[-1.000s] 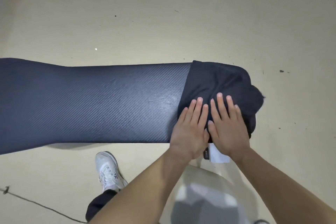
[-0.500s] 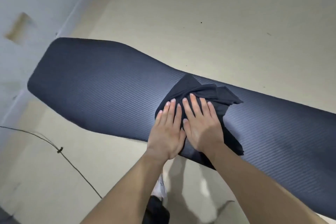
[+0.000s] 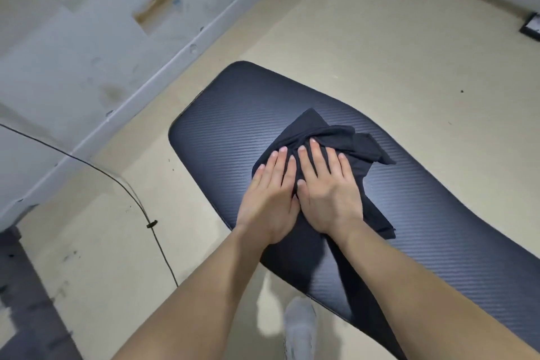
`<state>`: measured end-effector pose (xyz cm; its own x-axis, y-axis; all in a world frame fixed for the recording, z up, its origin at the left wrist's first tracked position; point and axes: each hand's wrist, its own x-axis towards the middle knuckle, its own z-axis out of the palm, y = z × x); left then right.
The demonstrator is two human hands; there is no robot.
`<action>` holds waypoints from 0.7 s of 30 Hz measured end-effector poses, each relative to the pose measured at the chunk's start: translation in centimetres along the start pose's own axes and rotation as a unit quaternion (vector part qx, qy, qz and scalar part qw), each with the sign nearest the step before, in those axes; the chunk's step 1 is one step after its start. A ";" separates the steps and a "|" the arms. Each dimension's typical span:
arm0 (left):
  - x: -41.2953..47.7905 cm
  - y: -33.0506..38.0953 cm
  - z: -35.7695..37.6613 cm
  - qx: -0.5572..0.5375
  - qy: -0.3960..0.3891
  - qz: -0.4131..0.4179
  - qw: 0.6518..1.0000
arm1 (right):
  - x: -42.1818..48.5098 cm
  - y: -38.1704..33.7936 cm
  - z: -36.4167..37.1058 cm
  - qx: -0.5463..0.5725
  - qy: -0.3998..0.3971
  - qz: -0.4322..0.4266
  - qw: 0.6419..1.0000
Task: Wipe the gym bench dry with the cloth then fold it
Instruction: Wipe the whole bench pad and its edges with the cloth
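Black cloth (image 3: 347,140) bunched on the dark ribbed counter (image 3: 230,117), toward its rounded end by the wall (image 3: 73,67). Left grip (image 3: 270,199) and right grip (image 3: 328,193) side by side on the cloth, pressing flat, fingers straight and slightly spread (thumbs touching), pinching nothing. On the floor (image 3: 380,38), a grey shoe (image 3: 301,327) and a thin cable (image 3: 151,224).

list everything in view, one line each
dark textured padded gym bench: one, navy-black, centre to lower right
crumpled black cloth: one, black, on the bench under both hands
thin black cable: one, black, on the floor at left
pale grey shoe: one, grey-white, floor at bottom edge
beige floor: one, beige, around the bench
scuffed white wall: one, white, upper left
left hand: one, bare, flat on the cloth
right hand: one, bare, flat on the cloth
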<state>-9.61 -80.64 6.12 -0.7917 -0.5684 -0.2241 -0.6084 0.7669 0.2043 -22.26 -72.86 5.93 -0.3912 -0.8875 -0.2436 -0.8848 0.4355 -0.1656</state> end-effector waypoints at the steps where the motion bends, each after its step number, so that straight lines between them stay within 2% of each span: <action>1: 1.0 -1.9 -0.7 -0.008 0.001 -0.004 1.000 | 2.1 -1.3 -0.2 0.000 -0.004 -0.003 1.000; 7: 6.5 -11.6 -3.0 0.000 0.021 -0.012 1.000 | 11.9 -7.5 -1.8 -0.011 -0.012 -0.015 1.000; 11: 8.7 -15.9 -3.8 -0.004 0.066 -0.006 0.998 | 16.2 -10.1 -2.1 -0.006 -0.014 -0.026 1.000; 17: 9.6 -19.5 -3.9 0.000 0.112 -0.069 0.991 | 20.6 -13.3 -2.7 -0.022 -0.019 -0.052 0.998; 21: 8.5 -19.7 -3.5 0.023 0.120 -0.108 0.987 | 21.7 -14.1 -2.6 -0.042 -0.028 -0.114 0.992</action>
<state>-4.54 -101.64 3.49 -0.6374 -0.7701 -0.0242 -0.7656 0.6295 0.1325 -18.89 -98.64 5.47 -0.1665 -0.9506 -0.2620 -0.9675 0.2088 -0.1428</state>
